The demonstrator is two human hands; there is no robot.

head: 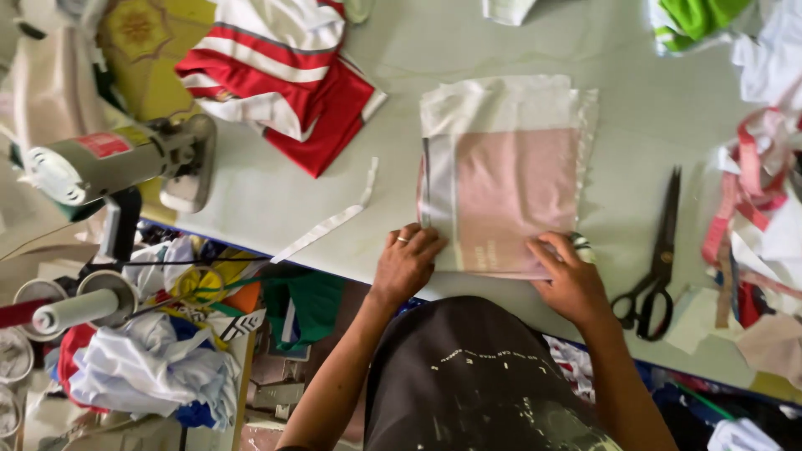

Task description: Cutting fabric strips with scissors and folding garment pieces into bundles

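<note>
Two bare forearms reach forward from the near edge of the bench. The left hand (407, 261) lies palm down, fingers curled slightly, a ring on one finger. The right hand (568, 276) lies palm down beside it, fingers bent, thumb pointing inward.

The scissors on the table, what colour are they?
Black, blades and handles alike: the scissors show in the head view.

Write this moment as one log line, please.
left hand: flat on pink fabric stack, near edge | right hand: on stack corner | scissors: on table, right of stack
</note>
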